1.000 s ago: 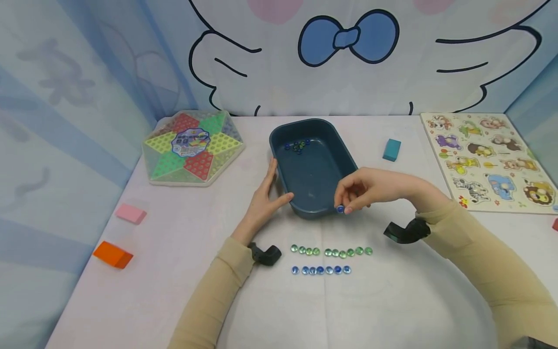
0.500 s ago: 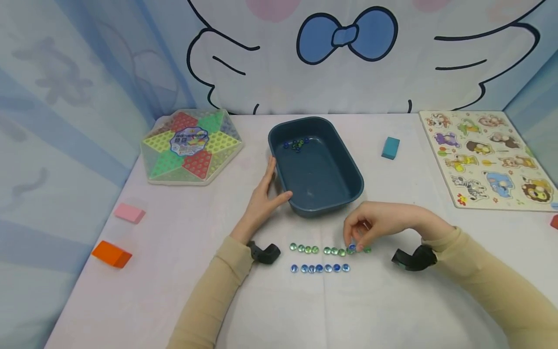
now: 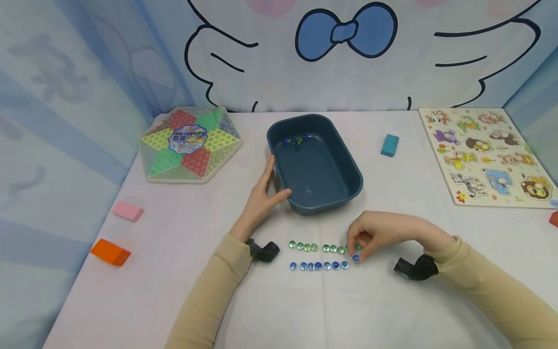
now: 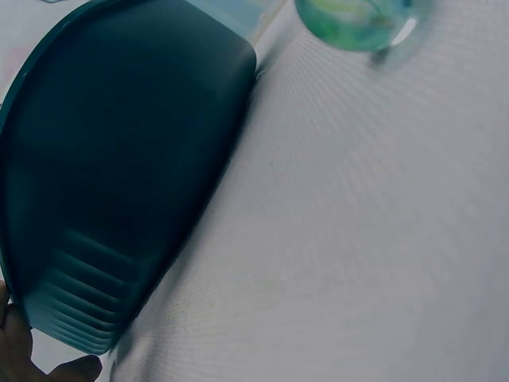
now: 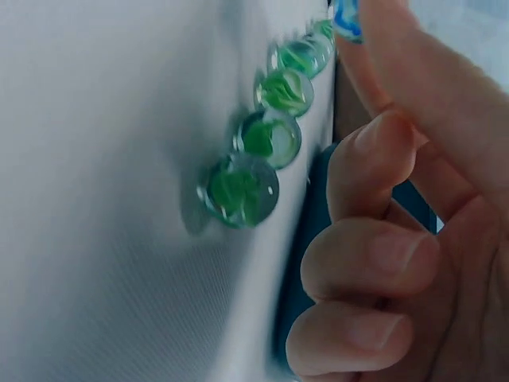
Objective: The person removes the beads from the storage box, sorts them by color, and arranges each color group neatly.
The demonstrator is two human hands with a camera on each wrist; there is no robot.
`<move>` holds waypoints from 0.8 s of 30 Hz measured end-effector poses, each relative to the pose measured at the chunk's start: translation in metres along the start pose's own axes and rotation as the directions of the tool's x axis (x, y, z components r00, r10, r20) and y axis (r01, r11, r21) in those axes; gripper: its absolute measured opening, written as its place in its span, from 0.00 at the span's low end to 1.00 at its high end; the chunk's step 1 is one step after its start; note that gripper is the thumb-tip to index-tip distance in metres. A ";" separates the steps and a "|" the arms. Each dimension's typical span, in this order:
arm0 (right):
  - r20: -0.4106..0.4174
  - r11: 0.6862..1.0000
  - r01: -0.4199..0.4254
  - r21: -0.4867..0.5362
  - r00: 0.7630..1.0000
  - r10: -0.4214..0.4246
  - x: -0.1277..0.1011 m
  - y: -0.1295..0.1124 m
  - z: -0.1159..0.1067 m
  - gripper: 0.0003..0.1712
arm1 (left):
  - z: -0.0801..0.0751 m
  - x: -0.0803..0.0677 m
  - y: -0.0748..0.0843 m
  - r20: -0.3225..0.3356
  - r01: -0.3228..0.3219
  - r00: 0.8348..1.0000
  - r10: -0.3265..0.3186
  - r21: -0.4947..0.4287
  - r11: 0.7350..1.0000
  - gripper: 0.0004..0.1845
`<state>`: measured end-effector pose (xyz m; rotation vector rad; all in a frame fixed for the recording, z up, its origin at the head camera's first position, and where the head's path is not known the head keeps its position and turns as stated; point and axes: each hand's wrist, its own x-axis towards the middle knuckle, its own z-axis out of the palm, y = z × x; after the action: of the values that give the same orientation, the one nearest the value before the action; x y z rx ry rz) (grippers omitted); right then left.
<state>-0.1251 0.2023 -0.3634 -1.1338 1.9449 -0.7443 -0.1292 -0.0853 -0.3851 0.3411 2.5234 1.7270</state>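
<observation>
Pinched one blue marble [image 3: 355,258] between thumb and forefinger of the right hand [image 3: 385,232], with the remaining fingers [image 5: 366,259] curled in toward the palm. Held this marble just beside the 3 o'clock end of the blue row [image 3: 318,265], at about 5 o'clock from the dark blue tub [image 3: 316,177]. Could not determine contact between the held marble and the tabletop [image 3: 383,315].

Rested the left hand [image 3: 260,198] against the tub wall at 8 o'clock, spread wide, with straight fingers along the side and thumb set apart near the 7 o'clock corner.

Counted seven marbles in the blue row, at 6 o'clock from the tub. Found the green row [image 3: 325,248] on its 12 o'clock side, divided by a small gap and partly covered by the right hand toward 3 o'clock. Observed loose marbles [image 3: 297,141], blue and green, inside the tub between 10 and 11 o'clock.

Located the hexagonal game case [image 3: 189,145] at 9 o'clock from the tub, the orange block [image 3: 111,252] at 8 o'clock, and the animal puzzle board [image 3: 488,160] at 3 o'clock.
</observation>
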 end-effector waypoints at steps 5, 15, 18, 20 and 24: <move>-0.014 0.993 -0.060 -0.102 0.998 0.059 0.003 -0.007 0.007 0.06 | 0.001 0.000 0.000 -0.001 0.004 1.000 -0.004 -0.001 1.000 0.46; -0.039 0.957 -0.115 -0.265 0.993 0.108 0.005 -0.014 0.013 0.08 | 0.001 0.000 0.000 -0.005 0.002 1.000 -0.002 0.005 1.000 0.46; -0.052 0.946 -0.123 -0.300 0.992 0.113 0.006 -0.013 0.015 0.08 | 0.001 0.000 0.000 -0.005 -0.002 1.000 0.002 0.005 1.000 0.46; -0.058 0.940 -0.127 -0.317 0.992 0.114 0.006 -0.013 0.015 0.09 | 0.001 0.001 0.000 -0.005 -0.004 1.000 0.004 0.007 1.000 0.46; -0.060 0.932 -0.124 -0.340 0.992 0.110 0.006 -0.015 0.016 0.08 | 0.001 0.000 0.000 -0.007 -0.005 1.000 0.005 0.007 1.000 0.46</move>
<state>-0.1073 0.1886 -0.3623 -1.1979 2.2135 -0.3718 -0.1294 -0.0842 -0.3855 0.3427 2.5362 1.7239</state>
